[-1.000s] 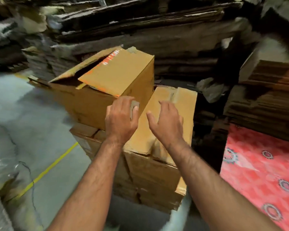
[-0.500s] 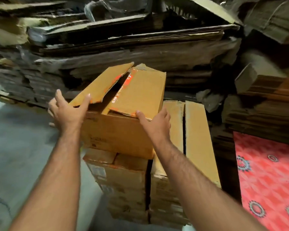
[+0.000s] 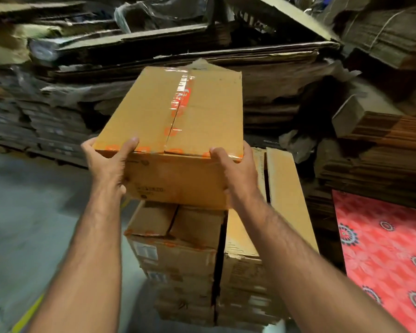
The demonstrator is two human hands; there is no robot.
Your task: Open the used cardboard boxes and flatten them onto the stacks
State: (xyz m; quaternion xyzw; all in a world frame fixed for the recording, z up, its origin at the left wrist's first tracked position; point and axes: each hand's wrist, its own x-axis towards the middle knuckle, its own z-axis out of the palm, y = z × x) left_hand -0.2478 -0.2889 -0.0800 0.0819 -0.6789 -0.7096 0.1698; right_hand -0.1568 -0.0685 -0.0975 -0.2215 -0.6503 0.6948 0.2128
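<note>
A brown cardboard box (image 3: pixel 178 116) with orange-printed tape along its top seam sits raised above a pile of boxes (image 3: pixel 178 255). Its two top flaps lie closed and flat. My left hand (image 3: pixel 108 164) grips its near left corner, thumb on the top edge. My right hand (image 3: pixel 235 174) grips its near right corner, thumb over the top edge. The undersides of both hands and the box's bottom are hidden. Right of the pile stands a stack of flattened boxes (image 3: pixel 286 188).
Tall stacks of flattened cardboard (image 3: pixel 202 51) fill the back and the right side (image 3: pixel 382 152). A red patterned sheet (image 3: pixel 389 248) lies at lower right. Grey concrete floor (image 3: pixel 29 212) with a yellow line (image 3: pixel 27 316) is at left.
The box's raised top flaps now lie closed. Both hands moved from the flaps to the near corners and grip the box, which looks turned and lifted toward me.
</note>
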